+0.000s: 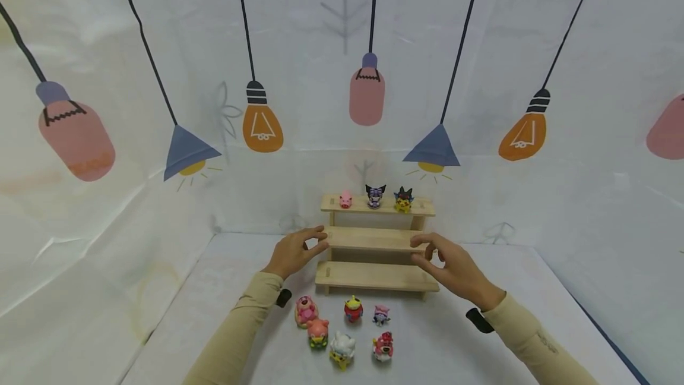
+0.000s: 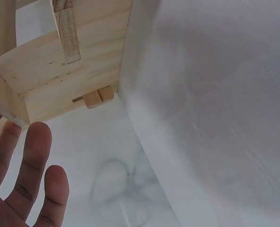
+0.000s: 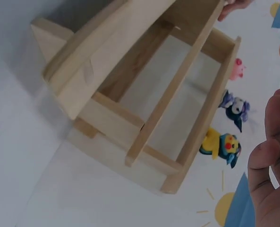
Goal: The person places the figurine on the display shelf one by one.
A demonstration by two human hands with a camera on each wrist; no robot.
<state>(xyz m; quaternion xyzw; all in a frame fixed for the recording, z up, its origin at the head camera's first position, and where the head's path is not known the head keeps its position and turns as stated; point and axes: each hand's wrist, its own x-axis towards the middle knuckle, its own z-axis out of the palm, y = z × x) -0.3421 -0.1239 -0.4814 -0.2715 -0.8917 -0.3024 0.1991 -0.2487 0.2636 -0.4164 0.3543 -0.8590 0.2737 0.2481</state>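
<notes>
A three-tier wooden display stand [image 1: 374, 278] stands on the white table. My left hand [image 1: 295, 251] is at the left end of its middle shelf, index finger and thumb spread; the left wrist view shows its fingers [image 2: 36, 149] against or very near the wood, contact unclear. Beside the right end of that shelf is my right hand [image 1: 451, 263], fingers loosely bent and thumb apart, holding nothing. On the top shelf sit a pink pig figurine [image 1: 345, 199], a black-and-purple eared figurine [image 1: 375, 196] and a yellow figurine with a dark hood [image 1: 403, 201].
In front of the stand are several figurines: a pink bear [image 1: 306, 310], a pink-and-green one [image 1: 317, 333], a red-and-yellow one [image 1: 353, 309], a small pink-and-purple one [image 1: 381, 315], a white-hatted yellow one [image 1: 342, 349] and a red-and-white one [image 1: 383, 347]. A lamp-printed backdrop [image 1: 310, 189] stands behind.
</notes>
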